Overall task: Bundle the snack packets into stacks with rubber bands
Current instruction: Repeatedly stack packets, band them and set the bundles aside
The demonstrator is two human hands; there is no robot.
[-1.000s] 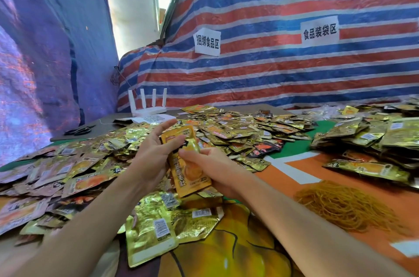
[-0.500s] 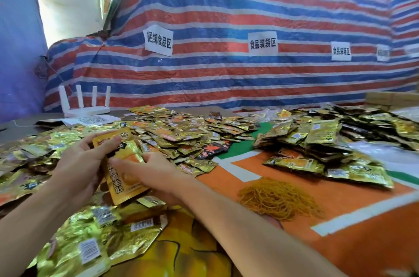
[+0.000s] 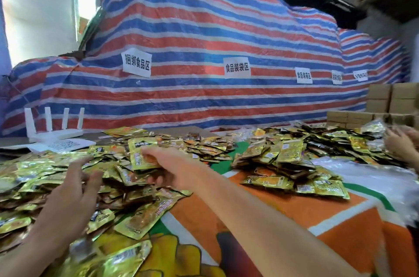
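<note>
Gripping packet (image 3: 138,149), right hand (image 3: 173,171) outstretched; left hand (image 3: 72,188) splayed.

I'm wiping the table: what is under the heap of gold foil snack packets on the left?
At its edge the heap of gold foil snack packets lies on an orange, yellow and green printed cover. Deeper in, only more packets show; anything beneath them is covered.

left hand (image 3: 70,192): bare, softened by motion blur
right hand (image 3: 174,170): bare, sharper in outline
left forearm (image 3: 34,242): bare skin to the lower edge
right forearm (image 3: 260,220): bare, stretched long by the wide lens
</note>
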